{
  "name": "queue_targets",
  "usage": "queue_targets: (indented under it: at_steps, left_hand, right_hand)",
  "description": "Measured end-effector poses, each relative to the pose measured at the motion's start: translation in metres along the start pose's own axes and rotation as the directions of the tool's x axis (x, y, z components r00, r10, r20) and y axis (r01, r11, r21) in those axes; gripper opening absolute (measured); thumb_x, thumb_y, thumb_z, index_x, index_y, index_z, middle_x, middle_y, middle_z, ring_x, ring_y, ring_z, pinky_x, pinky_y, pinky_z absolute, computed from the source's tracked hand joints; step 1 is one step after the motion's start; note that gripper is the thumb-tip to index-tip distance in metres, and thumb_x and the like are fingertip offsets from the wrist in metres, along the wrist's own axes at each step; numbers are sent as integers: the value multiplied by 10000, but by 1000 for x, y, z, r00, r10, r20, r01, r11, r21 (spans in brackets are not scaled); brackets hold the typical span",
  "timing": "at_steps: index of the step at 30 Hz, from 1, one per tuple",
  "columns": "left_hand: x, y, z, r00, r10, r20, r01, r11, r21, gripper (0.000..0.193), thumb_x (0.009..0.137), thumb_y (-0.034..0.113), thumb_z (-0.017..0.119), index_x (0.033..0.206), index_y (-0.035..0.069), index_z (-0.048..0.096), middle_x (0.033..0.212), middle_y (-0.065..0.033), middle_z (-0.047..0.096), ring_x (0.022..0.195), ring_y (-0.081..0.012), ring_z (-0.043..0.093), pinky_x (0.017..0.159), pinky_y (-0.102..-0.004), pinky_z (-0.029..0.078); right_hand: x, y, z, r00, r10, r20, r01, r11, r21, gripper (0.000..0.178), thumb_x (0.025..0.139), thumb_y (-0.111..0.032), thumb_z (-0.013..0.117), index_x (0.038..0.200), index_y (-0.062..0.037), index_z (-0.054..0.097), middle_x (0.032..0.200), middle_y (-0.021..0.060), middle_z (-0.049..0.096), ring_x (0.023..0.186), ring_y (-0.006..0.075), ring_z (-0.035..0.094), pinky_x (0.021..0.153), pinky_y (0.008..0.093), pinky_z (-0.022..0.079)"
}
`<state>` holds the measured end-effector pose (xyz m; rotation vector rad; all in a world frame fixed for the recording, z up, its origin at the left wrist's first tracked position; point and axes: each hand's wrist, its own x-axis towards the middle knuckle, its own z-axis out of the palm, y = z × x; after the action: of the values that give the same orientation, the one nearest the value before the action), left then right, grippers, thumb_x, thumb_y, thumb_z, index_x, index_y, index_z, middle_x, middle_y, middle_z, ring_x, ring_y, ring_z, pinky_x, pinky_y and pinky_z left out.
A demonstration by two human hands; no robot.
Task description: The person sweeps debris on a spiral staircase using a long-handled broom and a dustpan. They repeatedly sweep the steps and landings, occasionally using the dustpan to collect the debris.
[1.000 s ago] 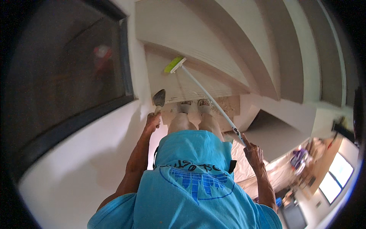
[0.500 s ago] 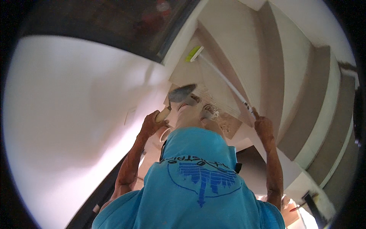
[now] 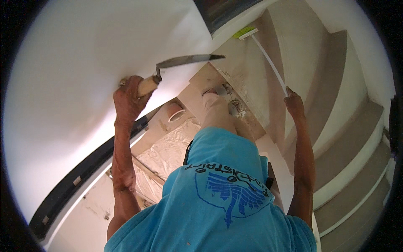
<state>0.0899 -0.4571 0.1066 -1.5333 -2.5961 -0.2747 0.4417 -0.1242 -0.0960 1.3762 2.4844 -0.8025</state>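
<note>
My left hand (image 3: 128,101) is raised beside the white wall, its fingers wrapped round the pale handle of a trowel (image 3: 189,60). The metal blade points to the right, seen almost edge-on. On the right, my right hand (image 3: 294,105) grips the upper end of a broom's white stick (image 3: 273,65). Far ahead, the broom's yellow-green bristles (image 3: 243,32) rest on a pale stair tread close to the wall's corner. Below the trowel, my feet stand on a step strewn with dust and crumbs (image 3: 241,112).
Winding stairs (image 3: 348,147) with pale treads and brownish risers curve along the right. A white wall (image 3: 84,63) fills the left. Lower down are a pinkish bucket (image 3: 175,113), crumpled plastic sheeting (image 3: 170,145) and a long dark rail (image 3: 84,178).
My left hand has lifted the trowel up and to the left, nearer the view. The broom head appears farther up and right. The whole view has shifted, showing more floor at lower left.
</note>
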Motion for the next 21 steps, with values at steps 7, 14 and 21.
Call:
queue_targets:
  at_steps: [7, 14, 21]
  left_hand:
    - [18, -7, 19, 1000, 10, 21, -11, 999, 53, 308, 647, 209, 732, 833, 92, 515, 751, -58, 583, 605, -246, 581, 530, -344, 471]
    - [37, -20, 35, 998, 53, 35, -56, 996, 66, 309, 628, 191, 741, 826, 99, 522, 764, -45, 588, 605, -225, 584, 527, -340, 474]
    - [48, -19, 36, 994, 40, 101, -49, 994, 93, 324, 602, 176, 748, 826, 108, 524, 766, -37, 582, 621, -211, 586, 531, -329, 467]
  right_hand:
    - [44, -10, 42, 995, -100, -6, 87, 889, -449, 501, 821, -83, 483, 1309, -112, 373, 923, 150, 606, 805, 265, 609, 708, 351, 501]
    - [64, -3, 37, 995, -95, 25, 93, 836, -540, 474, 868, -52, 400, 1329, -143, 335, 849, 135, 597, 724, 247, 616, 636, 355, 523]
    - [39, 1, 46, 971, -230, 58, 228, 836, -499, 521, 841, -49, 434, 1339, -147, 319, 809, 133, 584, 680, 255, 609, 592, 361, 512]
